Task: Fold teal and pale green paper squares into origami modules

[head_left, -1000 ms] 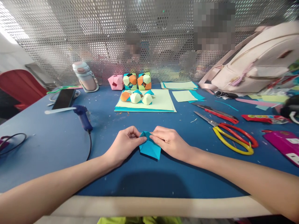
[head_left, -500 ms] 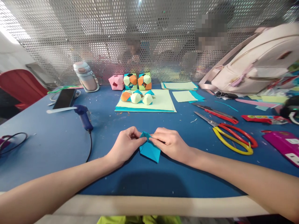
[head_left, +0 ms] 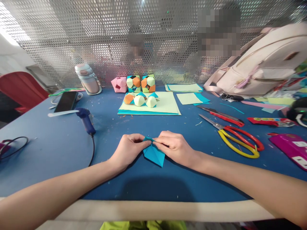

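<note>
The person's left hand is pinching the upper left edge of a small, creased, bright blue paper piece between thumb and fingers, and the right hand is gripping its upper right edge the same way. The fingertips are nearly meeting over the top, so I cannot tell how the paper is lying beneath them. Creases are already running across the blue piece, but its lower part is spreading wide and flat toward the person, so the folding looks begun rather than finished.

Just beyond the piece, the blue-topped counter is carrying a stack of pale green and blue paper sheets. A row of small faceted paper shapes in orange, pale green and blue is resting on it, seemingly complete. Behind them, a pink folded paper shape and two multicoloured openwork paper shapes are standing, looking fully assembled.

Beyond and to the right of the blue piece, loose pale green and blue sheets are lying flat, apparently unworked. Nearer on that side, steel scissors with red and yellow handles are lying untouched; to its left, a blue plastic glue gun is resting, also untouched.
</note>
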A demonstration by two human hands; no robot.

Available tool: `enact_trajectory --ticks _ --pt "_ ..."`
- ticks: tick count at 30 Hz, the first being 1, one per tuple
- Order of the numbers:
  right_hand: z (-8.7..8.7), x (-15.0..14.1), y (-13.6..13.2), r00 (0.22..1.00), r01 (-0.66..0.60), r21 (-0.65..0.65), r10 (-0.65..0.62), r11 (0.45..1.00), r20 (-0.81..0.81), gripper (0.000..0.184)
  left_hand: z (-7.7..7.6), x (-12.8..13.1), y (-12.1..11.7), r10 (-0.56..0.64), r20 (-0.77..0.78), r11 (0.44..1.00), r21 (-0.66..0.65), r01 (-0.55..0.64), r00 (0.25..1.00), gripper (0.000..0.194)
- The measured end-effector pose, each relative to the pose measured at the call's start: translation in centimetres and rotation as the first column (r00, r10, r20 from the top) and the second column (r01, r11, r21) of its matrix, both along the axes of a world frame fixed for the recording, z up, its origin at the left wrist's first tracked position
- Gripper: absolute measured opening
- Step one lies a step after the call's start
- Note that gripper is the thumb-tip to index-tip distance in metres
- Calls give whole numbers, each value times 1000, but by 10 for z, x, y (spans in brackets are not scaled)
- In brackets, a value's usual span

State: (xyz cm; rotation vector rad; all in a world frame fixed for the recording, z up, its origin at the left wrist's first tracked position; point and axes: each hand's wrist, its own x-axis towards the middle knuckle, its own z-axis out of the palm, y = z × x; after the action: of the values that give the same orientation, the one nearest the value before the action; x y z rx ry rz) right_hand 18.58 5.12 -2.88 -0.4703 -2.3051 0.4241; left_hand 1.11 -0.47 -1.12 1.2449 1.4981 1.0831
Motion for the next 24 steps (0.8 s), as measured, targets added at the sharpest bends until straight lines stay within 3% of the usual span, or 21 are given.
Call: enact_trajectory --ticks 7,11,17,24 --pt "1 0 1 1000 -2 -38 1 999 -30 22 4 0 -1 -63 5 998 21 63 998 20" --pt "1 1 0 999 -12 -83 8 996 -48 22 5 -4 -2 -88 -59 995 44 91 994 32" --pt "1 2 1 999 5 -116 -11 993 -50 22 6 -8 -4 -154 -176 978 114 176 972 34" --pt "2 1 -1 998 -7 -119 0 993 -66 21 6 -5 -3 -89 -353 966 198 168 931 28"
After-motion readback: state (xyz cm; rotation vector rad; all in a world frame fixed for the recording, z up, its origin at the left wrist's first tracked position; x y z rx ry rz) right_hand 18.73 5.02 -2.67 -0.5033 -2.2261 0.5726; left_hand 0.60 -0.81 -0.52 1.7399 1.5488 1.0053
